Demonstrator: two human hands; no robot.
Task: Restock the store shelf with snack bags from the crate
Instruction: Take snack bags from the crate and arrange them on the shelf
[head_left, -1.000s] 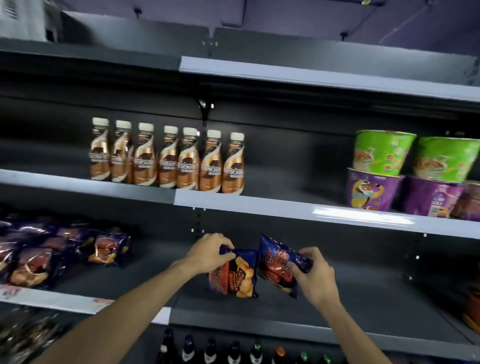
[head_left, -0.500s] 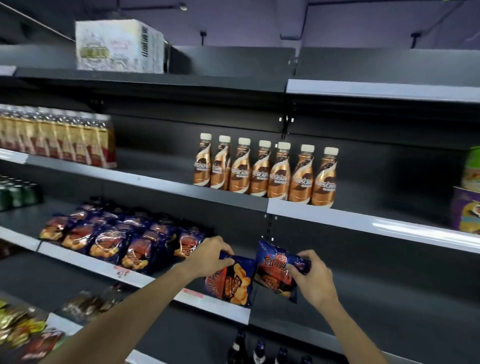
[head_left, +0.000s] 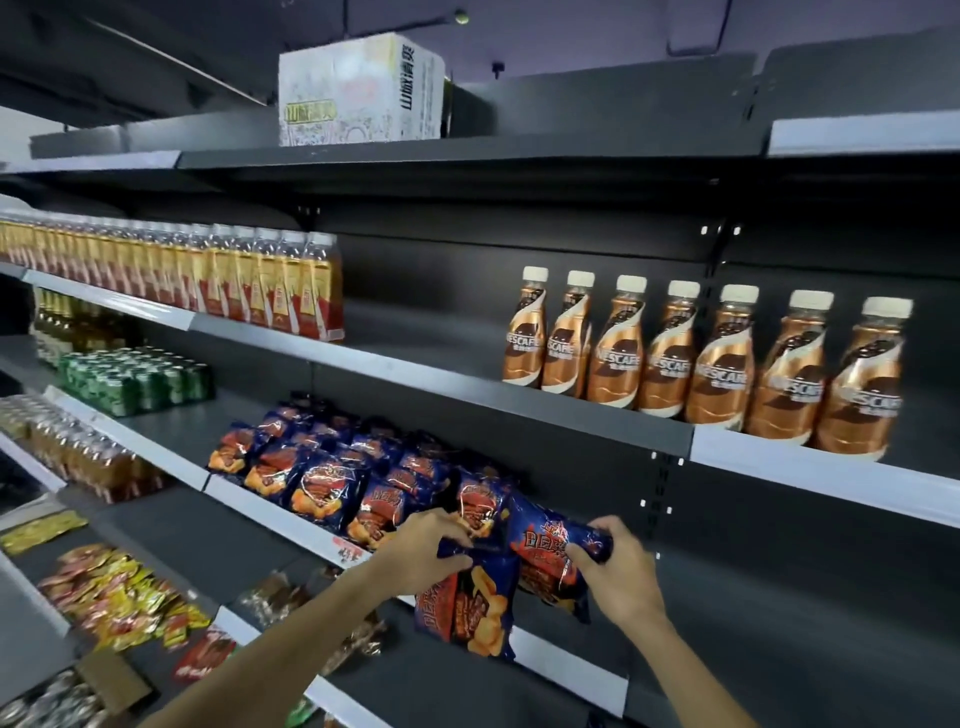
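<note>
Snack bags: left hand (head_left: 423, 553) pinches one (head_left: 470, 603) by its top, right hand (head_left: 618, 574) grips another (head_left: 550, 558). Likely light, crinkly, crushable; hold seams.

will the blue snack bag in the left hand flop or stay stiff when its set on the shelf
Probably floppy: the snack bag hangs limp from the left hand. It looks puffy and light, so likely to slump rather than stand. Its glossy film may slide on the shelf.

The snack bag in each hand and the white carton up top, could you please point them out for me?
Left-hand snack bag (head_left: 470, 608): head view, on its printed front.
Right-hand snack bag (head_left: 545, 553): head view, on its red lettering.
White carton (head_left: 337, 88): head view, on its front face.
</note>
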